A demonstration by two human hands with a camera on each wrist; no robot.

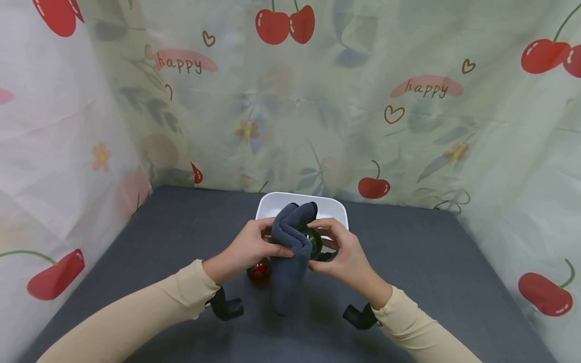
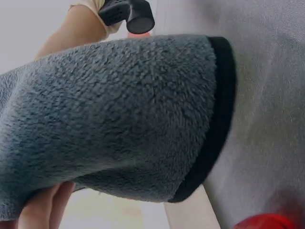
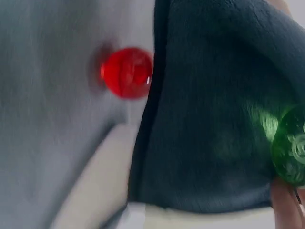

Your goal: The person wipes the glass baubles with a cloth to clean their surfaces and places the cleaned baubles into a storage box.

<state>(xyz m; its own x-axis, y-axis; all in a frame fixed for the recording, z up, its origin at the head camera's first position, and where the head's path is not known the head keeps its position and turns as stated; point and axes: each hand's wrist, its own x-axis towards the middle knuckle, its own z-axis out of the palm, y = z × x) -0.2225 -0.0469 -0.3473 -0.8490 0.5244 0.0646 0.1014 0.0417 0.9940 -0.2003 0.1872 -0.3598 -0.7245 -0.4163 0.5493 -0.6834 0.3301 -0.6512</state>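
a person's left hand [image 1: 254,249] pinches a folded blue-grey fleecy cloth with a black border [image 1: 290,282], the thumb lying across its near side and the other fingers behind it; those fingers are closed up, with only the thickness of the fabric between them. the cloth is in front of the near side of a shallow white rectangular tray with rounded corners [image 1: 265,207], its folded top overlapping the tray in the head view and its lower part hanging toward the person. whether its lower end touches the desk, i cannot tell.

the right hand [image 1: 347,252] holds a round, see-through green glassy ball [image 1: 313,244] at the cloth's right side; its fingers are curved and spread about as wide as the ball, the thumb below and the other fingers above. in the right wrist view the ball is right up against the cloth.

a round, see-through red glassy ball [image 1: 259,269] sits on the dark grey desk [image 1: 408,252], just left of the cloth and below the left hand. both arms wear cream sleeves [image 1: 136,312], with a black device [image 1: 227,307] at the left wrist and another at the right. behind the desk hangs a pale curtain printed with red cherries [image 1: 299,126].
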